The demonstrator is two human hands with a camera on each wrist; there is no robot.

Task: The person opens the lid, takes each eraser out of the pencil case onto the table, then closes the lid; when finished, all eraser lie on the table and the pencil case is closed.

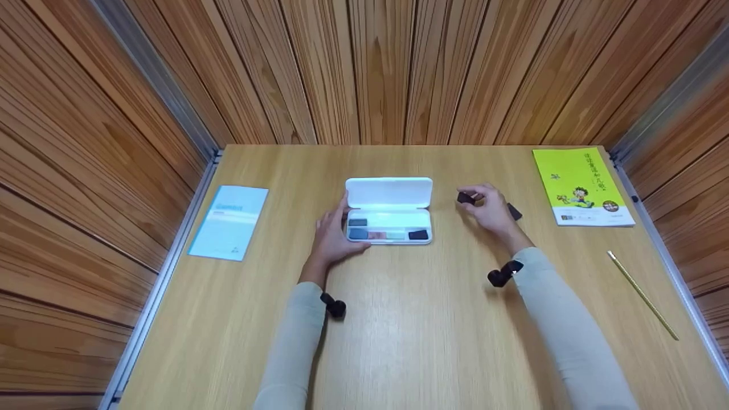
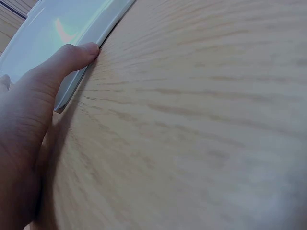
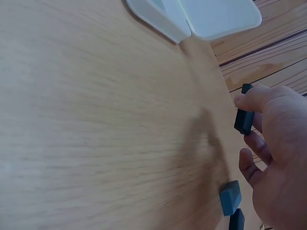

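Observation:
A white pencil case [image 1: 389, 212] stands with its lid up in the middle of the table. My left hand [image 1: 335, 234] grips its left end, and in the left wrist view the thumb [image 2: 79, 55] lies along the front edge. Inside are several small blocks that look like erasers, among them a dark one [image 1: 418, 234] and a pinkish one [image 1: 377, 235]. Right of the case, my right hand [image 1: 491, 212] pinches a dark eraser [image 3: 245, 111] between thumb and fingers, above the table. Below that hand lie a bluish eraser [image 3: 230, 198] and a darker one [image 3: 236, 220].
A light blue booklet [image 1: 229, 222] lies at the left of the table. At the back right is a yellow-green book [image 1: 584, 185], with a gold pencil [image 1: 642, 295] lying nearer the front. Wooden panel walls [image 1: 379, 74] rise behind and at both sides.

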